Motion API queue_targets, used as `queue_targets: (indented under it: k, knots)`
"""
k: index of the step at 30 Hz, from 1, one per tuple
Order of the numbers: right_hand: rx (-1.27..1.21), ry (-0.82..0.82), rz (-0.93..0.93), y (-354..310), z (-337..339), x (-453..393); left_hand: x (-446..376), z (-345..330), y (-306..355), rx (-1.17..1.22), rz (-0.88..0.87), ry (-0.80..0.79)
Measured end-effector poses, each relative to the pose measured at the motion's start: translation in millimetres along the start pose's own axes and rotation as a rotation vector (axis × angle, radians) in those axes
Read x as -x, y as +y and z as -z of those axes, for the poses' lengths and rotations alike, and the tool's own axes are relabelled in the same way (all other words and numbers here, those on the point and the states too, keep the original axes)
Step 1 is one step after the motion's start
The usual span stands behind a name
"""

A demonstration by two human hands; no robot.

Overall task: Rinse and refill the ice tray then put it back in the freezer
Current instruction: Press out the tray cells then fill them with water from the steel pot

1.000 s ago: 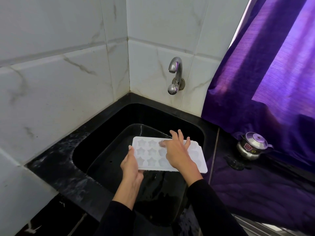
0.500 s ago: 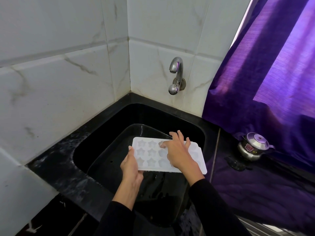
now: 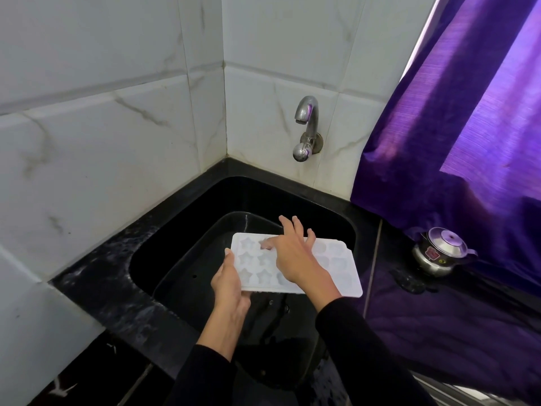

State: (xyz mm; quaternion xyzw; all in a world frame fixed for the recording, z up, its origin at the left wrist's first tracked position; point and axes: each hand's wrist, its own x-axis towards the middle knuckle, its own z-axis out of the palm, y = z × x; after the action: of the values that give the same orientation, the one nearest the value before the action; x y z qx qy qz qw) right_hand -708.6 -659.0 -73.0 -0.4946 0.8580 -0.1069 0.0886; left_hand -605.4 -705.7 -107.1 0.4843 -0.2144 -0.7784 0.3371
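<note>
A white ice tray (image 3: 336, 268) with star-shaped cells is held level over the black sink (image 3: 181, 230). My left hand (image 3: 229, 284) grips the tray's near left edge, thumb on the rim. My right hand (image 3: 295, 256) lies flat on top of the tray, fingers spread, the thumb pressing into a cell near the back left. A chrome tap (image 3: 306, 127) juts from the tiled wall above the sink; no water runs from it. The middle cells are hidden under my right hand.
A black stone counter (image 3: 96, 288) rims the sink. A small steel pot with a lid (image 3: 442, 252) stands on the counter to the right, under a purple curtain (image 3: 468, 127). White tiled walls close the left and back sides.
My right hand has slid a little to the left over the tray, thumb rubbing into the cells. The tray and my left hand stay almost where they were.
</note>
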Motion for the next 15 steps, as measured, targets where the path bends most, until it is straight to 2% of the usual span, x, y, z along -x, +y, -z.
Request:
queue_targets:
  k: [15]
  knots:
    - [0.057,-0.011,-0.011,-5.8,1.2,-0.4,1.8,0.8,-0.1,0.017,-0.005,-0.002]
